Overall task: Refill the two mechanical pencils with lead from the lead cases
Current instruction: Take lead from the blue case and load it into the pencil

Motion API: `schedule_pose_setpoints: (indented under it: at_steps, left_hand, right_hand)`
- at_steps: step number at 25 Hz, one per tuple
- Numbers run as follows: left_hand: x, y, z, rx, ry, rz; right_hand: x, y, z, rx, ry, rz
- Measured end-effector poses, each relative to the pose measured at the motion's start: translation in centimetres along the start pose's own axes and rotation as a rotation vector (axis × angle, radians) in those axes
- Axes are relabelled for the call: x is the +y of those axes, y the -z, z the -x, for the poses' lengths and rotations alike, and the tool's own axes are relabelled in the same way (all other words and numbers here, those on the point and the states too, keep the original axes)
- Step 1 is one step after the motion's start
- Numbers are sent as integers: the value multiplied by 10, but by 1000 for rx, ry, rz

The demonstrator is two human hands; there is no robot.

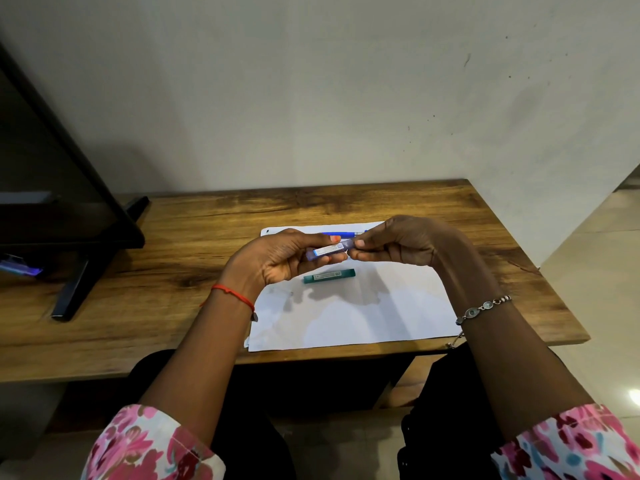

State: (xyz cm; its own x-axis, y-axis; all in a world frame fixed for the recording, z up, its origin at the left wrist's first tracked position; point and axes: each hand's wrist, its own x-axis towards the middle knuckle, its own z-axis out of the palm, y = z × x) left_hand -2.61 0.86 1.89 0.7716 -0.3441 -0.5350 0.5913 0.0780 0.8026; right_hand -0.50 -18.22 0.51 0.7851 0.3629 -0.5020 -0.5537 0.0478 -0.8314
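Fingers of the left hand (277, 258) are curling around a purple lead case (329, 251), holding it above the white paper (381, 313), while the right hand (405, 242) is pinching its right end. A green lead case (329, 275) is lying on the paper, a blue mechanical pencil (341, 234) behind the hands.

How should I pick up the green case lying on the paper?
Probably pinch the green lead case across its long sides near the middle, coming from above. It lies flat on the paper, long and slim, with bare paper on its near side.
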Motion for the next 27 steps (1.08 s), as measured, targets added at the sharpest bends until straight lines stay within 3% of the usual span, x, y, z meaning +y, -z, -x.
schedule_pose_setpoints:
  at_steps: [11, 17, 27]
  left_hand:
    - [-5, 5, -7, -101, -56, -142]
    - [-6, 5, -12, -105, -92, -139]
    - [-8, 9, -21, -86, -106, -67]
  right_hand:
    - [-4, 2, 4, 55, 86, 111]
    - [-4, 6, 1, 167, 172, 216]
    - [-8, 9, -4, 389, 483, 270]
